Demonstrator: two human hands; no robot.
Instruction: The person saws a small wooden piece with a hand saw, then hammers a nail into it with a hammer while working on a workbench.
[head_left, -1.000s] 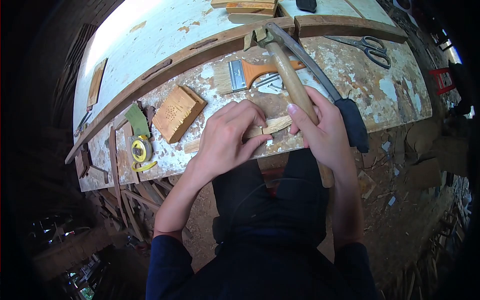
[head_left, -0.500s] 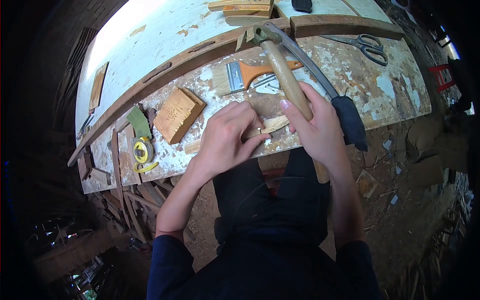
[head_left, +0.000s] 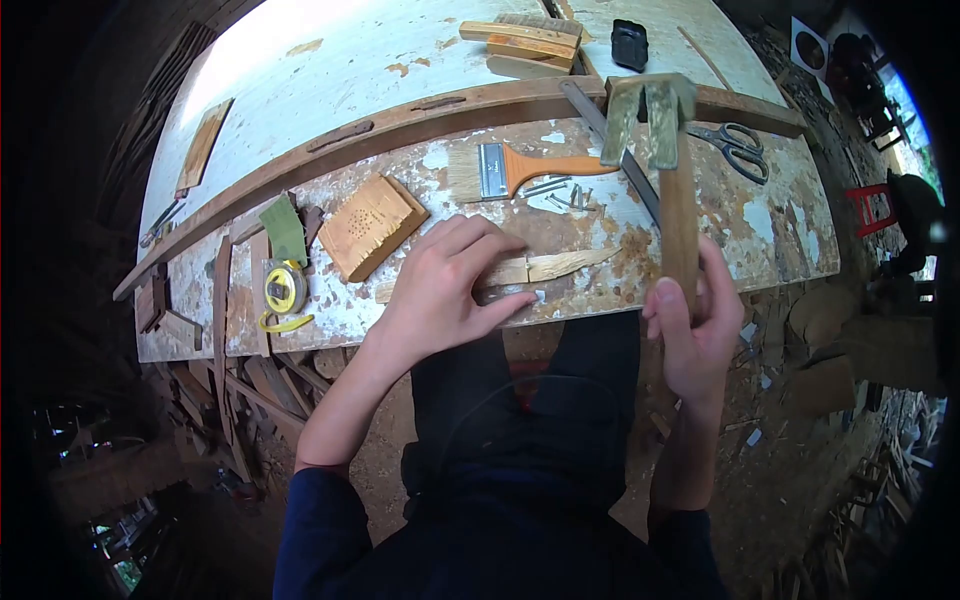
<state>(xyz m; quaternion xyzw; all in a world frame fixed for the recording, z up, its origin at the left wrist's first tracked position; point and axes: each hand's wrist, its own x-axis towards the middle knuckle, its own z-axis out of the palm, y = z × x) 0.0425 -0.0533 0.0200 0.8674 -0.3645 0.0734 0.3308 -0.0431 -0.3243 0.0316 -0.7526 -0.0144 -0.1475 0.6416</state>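
My right hand (head_left: 697, 325) is wrapped round the wooden handle of a claw hammer (head_left: 678, 215), held upright above the bench's front edge. The hammer's worn metal head is at the top, its claw toward me. My left hand (head_left: 455, 280) rests over a narrow strip of pale wood (head_left: 575, 264), thumb and fingers spread apart. A small nail (head_left: 527, 268) appears to stand in the strip between thumb and forefinger. Part of the strip is hidden under the hand. Beyond it lie several loose nails (head_left: 570, 197) and a paintbrush (head_left: 540, 167) with an orange handle.
A wooden block (head_left: 370, 228) and a yellow tape measure (head_left: 285, 288) lie left of my left hand. Scissors (head_left: 738, 150) lie at the right. A long wooden beam (head_left: 400, 112) crosses the paint-spattered bench (head_left: 780, 250). Behind it are stacked wood pieces (head_left: 525, 45) and a black object (head_left: 629, 45).
My right hand has moved right with the hammer, whose head has swung right and turned its claw toward me. My left thumb and fingers have parted from the nail.
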